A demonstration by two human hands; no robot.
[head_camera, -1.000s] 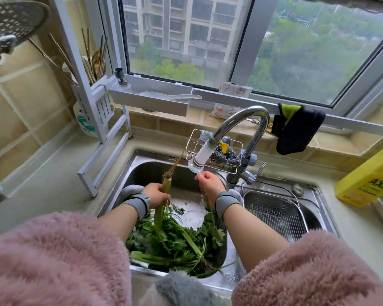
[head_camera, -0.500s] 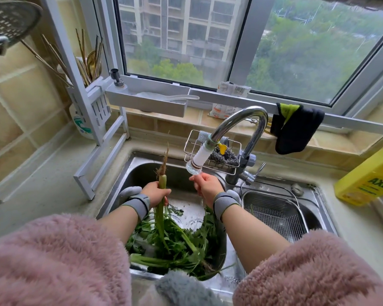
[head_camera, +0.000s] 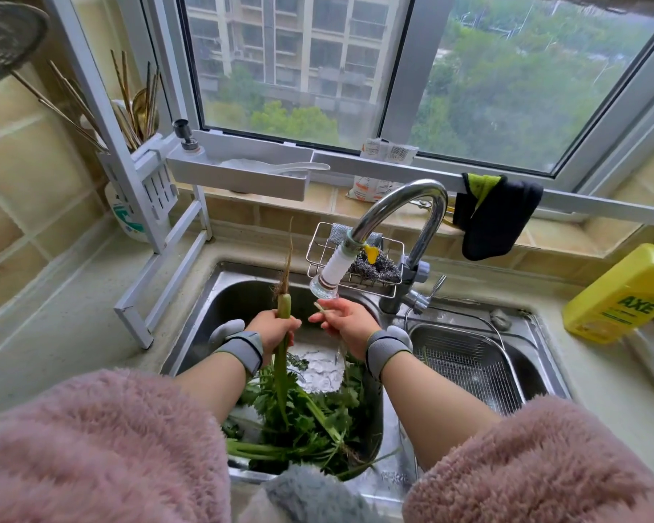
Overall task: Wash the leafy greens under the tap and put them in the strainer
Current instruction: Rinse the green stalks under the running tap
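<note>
A pile of leafy greens [head_camera: 310,420] lies in the left basin of the steel sink [head_camera: 223,296]. My left hand [head_camera: 274,330] grips one thick green stalk [head_camera: 283,307] upright, its brown roots pointing up and its leaves trailing down into the pile. My right hand [head_camera: 346,320] sits just under the tap's white nozzle [head_camera: 327,281] and pinches a thin pale bit of stem. Water splashes white on the basin floor [head_camera: 321,371]. The metal mesh strainer [head_camera: 469,368] sits in the right basin, with hardly anything in it.
A wire rack with a steel scourer [head_camera: 374,266] hangs behind the tap. A yellow detergent bottle [head_camera: 620,296] stands on the right counter, a dark cloth [head_camera: 495,217] hangs on the sill, and a white utensil rack [head_camera: 148,190] stands at the left.
My left hand has raised the stalk, so its roots stand higher by the nozzle. My right hand has moved up and left, closer under the nozzle.
</note>
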